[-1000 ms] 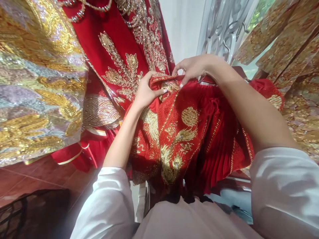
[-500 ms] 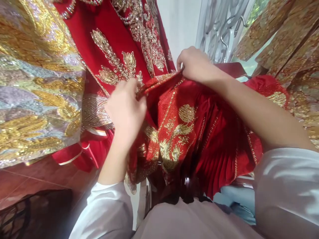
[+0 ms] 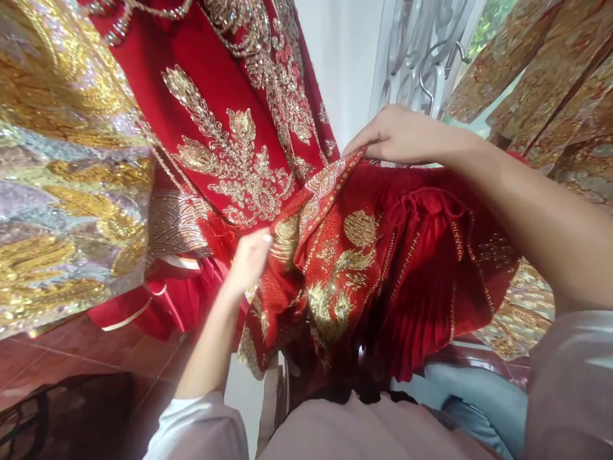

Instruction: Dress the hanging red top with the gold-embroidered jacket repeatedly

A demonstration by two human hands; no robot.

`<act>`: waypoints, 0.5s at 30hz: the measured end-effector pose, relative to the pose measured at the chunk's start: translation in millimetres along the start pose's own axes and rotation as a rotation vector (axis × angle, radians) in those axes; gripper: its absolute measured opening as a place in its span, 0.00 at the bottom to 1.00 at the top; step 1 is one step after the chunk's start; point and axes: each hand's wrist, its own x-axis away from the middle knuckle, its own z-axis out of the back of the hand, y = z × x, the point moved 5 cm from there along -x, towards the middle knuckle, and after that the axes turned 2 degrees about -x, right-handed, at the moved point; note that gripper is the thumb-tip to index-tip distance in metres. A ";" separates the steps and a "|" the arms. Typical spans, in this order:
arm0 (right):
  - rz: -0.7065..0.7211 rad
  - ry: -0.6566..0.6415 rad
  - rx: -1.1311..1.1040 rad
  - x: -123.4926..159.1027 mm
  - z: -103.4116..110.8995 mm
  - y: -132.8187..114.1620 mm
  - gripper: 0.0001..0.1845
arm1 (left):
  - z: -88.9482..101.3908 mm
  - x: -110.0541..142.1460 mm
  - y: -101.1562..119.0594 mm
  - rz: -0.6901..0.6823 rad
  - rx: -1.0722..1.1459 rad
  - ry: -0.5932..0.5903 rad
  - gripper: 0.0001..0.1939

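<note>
A red pleated skirt [image 3: 416, 287] with gold phoenix-like embroidery and a round gold emblem lies across in front of me. My left hand [image 3: 251, 259] is closed on the left end of its patterned upper edge. On the other end of that edge, my right hand [image 3: 390, 135] pinches the cloth from above, fingers bent down over it. Between my hands the edge runs slantwise and folds over, showing a gold and white patterned strip. A gathered red tie or ruffle sits on the skirt below my right forearm.
Behind hangs a red garment [image 3: 191, 121] with beaded silver-gold embroidery. A gold and silver brocade garment [image 3: 71, 191] fills the left side; more gold garments [image 3: 569, 96] hang at right. A metal hanger hook [image 3: 426, 76] is near a window grille. Red floor tiles [image 3: 119, 358] show below left.
My left hand has moved down, drawing its end of the edge lower. My right hand has shifted slightly right and down, and the patterned strip is turned more into view.
</note>
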 end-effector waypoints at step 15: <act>-0.114 0.106 -0.159 0.7 4.1 8.0 0.19 | -19.0 27.2 75.3 -0.164 -0.526 0.456 0.18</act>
